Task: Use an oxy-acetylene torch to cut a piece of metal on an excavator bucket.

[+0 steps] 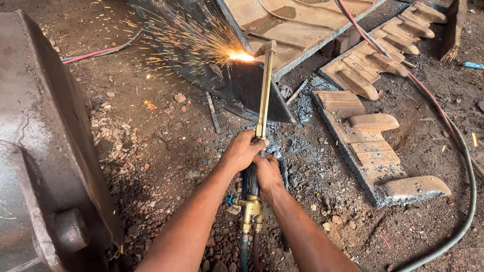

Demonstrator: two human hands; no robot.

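Low at centre, the left hand and right hand both wrap the long brass cutting torch, likely rigid and hose-heavy, best gripped near its valves, tip sparking against the dark steel plate on gravel.

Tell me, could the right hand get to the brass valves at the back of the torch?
Probably yes: the right hand grips the torch just ahead of the brass valves, with nothing between.

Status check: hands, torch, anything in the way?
Both hands gripping torch. Tip sparking on dark plate. Hoses lie right, path open.
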